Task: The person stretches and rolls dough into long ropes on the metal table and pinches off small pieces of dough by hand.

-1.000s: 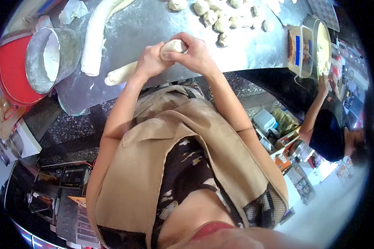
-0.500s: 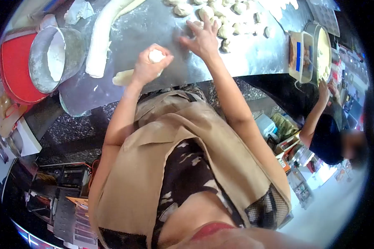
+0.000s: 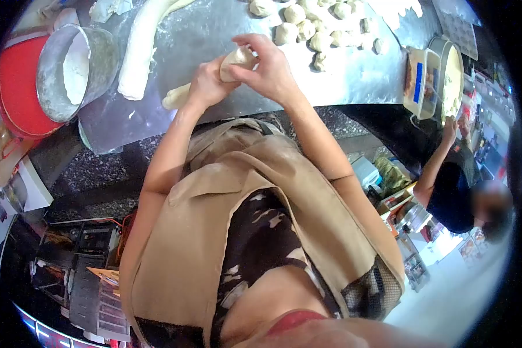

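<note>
Above the table's near edge, my left hand is closed on the lower end of a dough strip and a pale dough lump. My right hand is bent round the upper right side of that same lump, thumb and fingers both touching it. Several small dough pieces lie in a group on the metal table, beyond my right hand. A long, thick dough roll rests to the left, curving toward the far side.
At the left are a metal pot with white powder and a red container. A clear plastic box and a round pan stand at the right, where another person's hands reach the pan.
My right hand has come back from the dough pieces to my left hand and now holds the lump with it. One more piece lies at the group's near left side.
</note>
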The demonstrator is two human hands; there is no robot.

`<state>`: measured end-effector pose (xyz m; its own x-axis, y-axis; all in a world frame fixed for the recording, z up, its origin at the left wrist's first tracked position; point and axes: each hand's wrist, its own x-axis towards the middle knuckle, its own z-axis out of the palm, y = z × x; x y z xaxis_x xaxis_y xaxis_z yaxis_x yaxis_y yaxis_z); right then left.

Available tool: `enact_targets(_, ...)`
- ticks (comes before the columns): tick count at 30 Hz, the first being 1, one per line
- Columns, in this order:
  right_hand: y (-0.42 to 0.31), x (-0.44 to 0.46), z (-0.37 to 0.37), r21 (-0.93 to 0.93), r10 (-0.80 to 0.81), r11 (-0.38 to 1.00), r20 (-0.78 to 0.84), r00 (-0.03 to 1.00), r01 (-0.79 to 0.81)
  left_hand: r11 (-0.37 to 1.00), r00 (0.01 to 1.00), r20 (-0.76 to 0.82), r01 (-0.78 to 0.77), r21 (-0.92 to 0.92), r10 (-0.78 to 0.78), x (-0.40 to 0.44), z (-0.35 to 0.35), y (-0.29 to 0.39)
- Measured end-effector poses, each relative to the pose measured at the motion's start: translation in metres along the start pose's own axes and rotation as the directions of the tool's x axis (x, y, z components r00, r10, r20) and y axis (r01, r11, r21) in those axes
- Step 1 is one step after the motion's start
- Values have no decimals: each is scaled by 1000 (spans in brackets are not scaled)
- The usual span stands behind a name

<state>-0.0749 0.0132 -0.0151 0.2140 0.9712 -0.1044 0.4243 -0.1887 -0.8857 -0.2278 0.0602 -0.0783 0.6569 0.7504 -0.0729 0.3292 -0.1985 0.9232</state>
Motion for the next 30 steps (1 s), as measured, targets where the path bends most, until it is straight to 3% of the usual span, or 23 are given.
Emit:
enact_targets(2, -7, 0, 12, -298, -307, 912, -36, 951, 283, 996, 998, 0, 56, -76, -56, -5, 1, 3)
enact_targets(7, 11, 10, 40, -400, -385, 864, -135, 913, 305, 991, 999, -43, 29, 129, -23, -2, 8, -6)
enact_targets(9, 34, 31, 43, -411, -223, 906, -266, 938, 99, 974, 996, -83, 58, 218, -41, -6, 9, 3)
enact_targets(10, 42, 48, 44, -448, -91, 892, -295, 951, -54, 992, 998, -66, 19, 126, -10, -10, 4, 17)
enact_targets(12, 64, 66, 32, -476, -53, 875, -284, 957, -92, 997, 999, -46, -27, -78, 23, -17, -6, 46)
enact_targets(13, 66, 70, 27, -496, -14, 861, -249, 968, -115, 997, 998, -67, -26, -79, 20, -18, -7, 42)
enact_targets(14, 69, 64, 23, -540, -94, 841, -116, 989, 17, 937, 986, -96, 96, -336, -135, -16, -15, 28)
enact_targets(15, 54, 47, 13, -540, -95, 842, -119, 988, 16, 791, 955, -58, 206, -576, -291, -18, -19, 15)
enact_targets(16, 33, 26, 1, -610, -69, 791, -19, 997, 43, 888, 982, -156, 23, -459, -106, -17, -20, 2)
enact_targets(17, 20, 12, -5, -676, -36, 731, 90, 995, 88, 883, 980, -161, 25, -469, -113, -13, -19, 4)
enact_targets(19, 17, -7, 6, -238, 7, 969, 286, 958, 64, 975, 948, -287, -178, -133, 134, -9, -16, 17)
enact_targets(20, 14, -8, 17, -63, 9, 998, 269, 963, 8, 953, 940, -216, -289, -92, 264, -2, -8, 8)
enact_targets(21, 13, -6, 15, -68, 11, 998, 269, 963, 8, 952, 939, -217, -291, -96, 266, -2, -5, 11)
enact_targets(23, 9, 5, 14, 127, 244, 951, 246, 938, -281, 834, 966, -215, -233, -500, 141, -2, -4, 16)
enact_targets(24, -1, 6, 11, 233, 229, 933, 202, 952, -274, 916, 987, -130, -139, -377, 96, -5, -5, 8)
enact_targets(29, -27, 14, -11, 266, 226, 926, 184, 957, -269, 982, 964, -266, -70, -176, 21, 4, -8, 24)
enact_targets(30, -30, 13, -14, 106, 87, 989, 114, 990, -99, 985, 976, -217, -59, -163, 22, 7, -11, 19)
